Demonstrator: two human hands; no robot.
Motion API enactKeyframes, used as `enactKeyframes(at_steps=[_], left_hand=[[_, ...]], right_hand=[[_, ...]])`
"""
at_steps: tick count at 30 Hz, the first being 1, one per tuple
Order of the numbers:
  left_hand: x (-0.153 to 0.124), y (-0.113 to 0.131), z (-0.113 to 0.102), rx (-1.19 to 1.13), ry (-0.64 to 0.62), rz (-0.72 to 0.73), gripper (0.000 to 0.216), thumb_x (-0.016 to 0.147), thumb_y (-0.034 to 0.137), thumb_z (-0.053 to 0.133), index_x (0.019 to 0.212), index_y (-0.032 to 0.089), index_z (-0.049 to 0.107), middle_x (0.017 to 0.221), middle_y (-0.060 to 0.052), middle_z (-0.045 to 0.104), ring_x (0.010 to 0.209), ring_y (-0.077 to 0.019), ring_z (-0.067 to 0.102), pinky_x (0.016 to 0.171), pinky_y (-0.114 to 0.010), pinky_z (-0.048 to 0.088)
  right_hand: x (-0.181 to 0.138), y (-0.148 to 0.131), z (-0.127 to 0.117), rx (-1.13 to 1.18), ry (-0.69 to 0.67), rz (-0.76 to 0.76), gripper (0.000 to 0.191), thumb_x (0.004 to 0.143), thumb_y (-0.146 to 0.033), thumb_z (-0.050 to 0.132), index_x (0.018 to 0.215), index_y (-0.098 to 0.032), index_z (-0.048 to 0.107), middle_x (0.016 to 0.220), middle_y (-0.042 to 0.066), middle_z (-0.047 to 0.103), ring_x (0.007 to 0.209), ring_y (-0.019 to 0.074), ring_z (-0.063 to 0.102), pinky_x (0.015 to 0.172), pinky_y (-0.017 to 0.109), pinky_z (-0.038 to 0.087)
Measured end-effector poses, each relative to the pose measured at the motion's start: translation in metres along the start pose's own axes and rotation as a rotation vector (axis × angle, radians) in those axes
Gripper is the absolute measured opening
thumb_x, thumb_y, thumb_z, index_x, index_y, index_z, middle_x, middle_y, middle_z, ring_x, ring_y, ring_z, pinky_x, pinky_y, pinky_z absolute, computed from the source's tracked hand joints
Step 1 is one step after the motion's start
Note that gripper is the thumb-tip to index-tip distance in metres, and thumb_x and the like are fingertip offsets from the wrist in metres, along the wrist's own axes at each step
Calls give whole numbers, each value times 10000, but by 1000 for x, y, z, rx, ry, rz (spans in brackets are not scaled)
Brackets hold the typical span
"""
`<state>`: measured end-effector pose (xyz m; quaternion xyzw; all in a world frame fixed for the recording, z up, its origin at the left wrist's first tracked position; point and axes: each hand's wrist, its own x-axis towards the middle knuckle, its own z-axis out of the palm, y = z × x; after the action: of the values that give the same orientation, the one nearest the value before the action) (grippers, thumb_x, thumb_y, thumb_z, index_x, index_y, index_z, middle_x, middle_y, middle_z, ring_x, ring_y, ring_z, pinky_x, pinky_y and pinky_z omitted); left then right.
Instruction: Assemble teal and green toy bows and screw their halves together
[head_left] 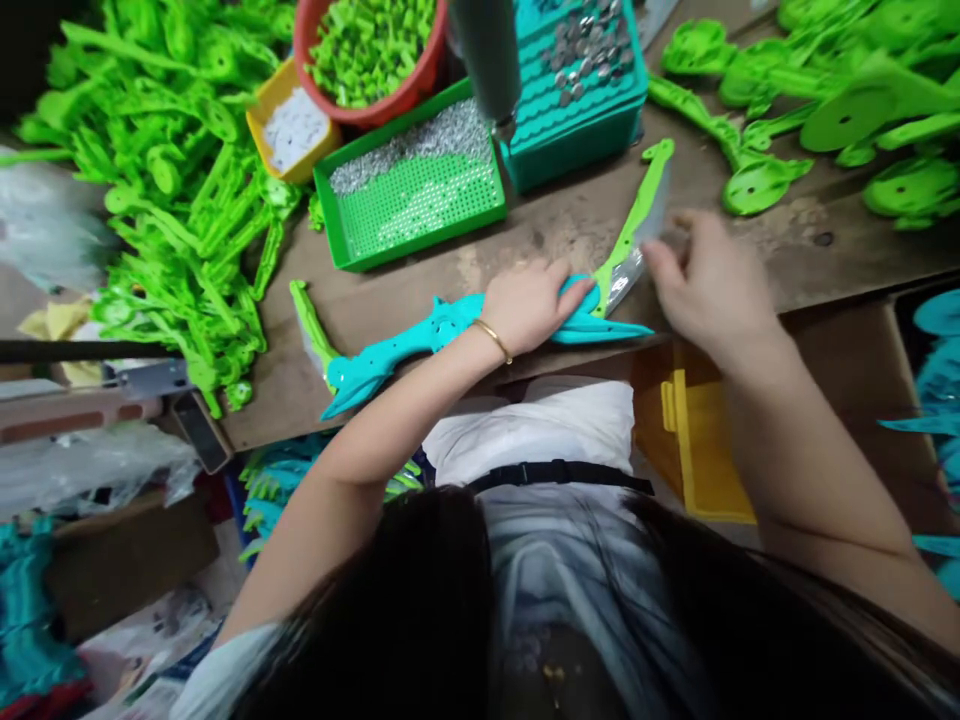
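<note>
A blue plastic toy bow handle (397, 350) with green plastic arms lies along the near edge of the bench. My left hand (529, 300) is closed over the right part of the handle, holding it down. From the handle's right end a green arm (636, 215) slants up and away. Beside that arm is a clear, shiny plastic piece (624, 280). My right hand (709, 280) is next to this piece, thumb and bent fingers apart, slightly blurred. Whether the thumb touches the clear piece I cannot tell. At the left end a shorter green arm (311, 320) sticks up.
Green parts (180, 180) are heaped at left, others (847, 120) at right. Behind the handle stand a green tray (420, 245) of small metal pieces, a teal basket (577, 155), a red bowl (300, 40) and a yellow bin (259, 125). A dark post (487, 60) hangs above.
</note>
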<state>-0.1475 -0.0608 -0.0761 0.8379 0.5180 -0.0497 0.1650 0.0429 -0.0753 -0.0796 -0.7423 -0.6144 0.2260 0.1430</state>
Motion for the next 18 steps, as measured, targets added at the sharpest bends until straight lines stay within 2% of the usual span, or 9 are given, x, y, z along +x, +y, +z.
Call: enactKeyframes(at_steps=[2,5,9,12,18], left_hand=[[0,-1,2,26,-19,3,509,991,549,271,1052,173,609,1023,-105,690,968,-262,644,759,-330,437],[-2,-2,0,62,-47,22,556,981,580,249,1063,151,593,960,-116,699,909,-273,662,704,-332,437],[-6,2,-9,76,-135,129,607,984,578,207,956,141,628,929,-124,694,888,-266,671,701,-331,440],[-10,8,-16,88,-175,179,683,965,629,153,946,145,634,933,-128,695,889,-272,678,690,-328,443],[-19,19,-27,140,-259,164,783,913,706,63,1032,147,599,811,-124,709,762,-304,697,617,-343,448]], right_hand=[[2,7,15,116,-21,33,551,886,-465,530,1315,-120,530,840,119,678,865,298,650,838,483,493],[1,12,36,462,21,-2,623,840,-497,592,1358,-170,477,736,28,641,702,210,639,717,382,531],[-10,15,37,877,-22,31,651,764,-494,684,1323,-217,496,629,-47,561,477,125,537,476,282,485],[-16,13,27,996,8,4,559,755,-473,713,1244,-248,563,614,-57,545,454,100,510,431,251,459],[-9,-2,20,1045,22,-87,442,749,-441,742,1126,-248,614,661,-48,566,540,87,522,484,224,452]])
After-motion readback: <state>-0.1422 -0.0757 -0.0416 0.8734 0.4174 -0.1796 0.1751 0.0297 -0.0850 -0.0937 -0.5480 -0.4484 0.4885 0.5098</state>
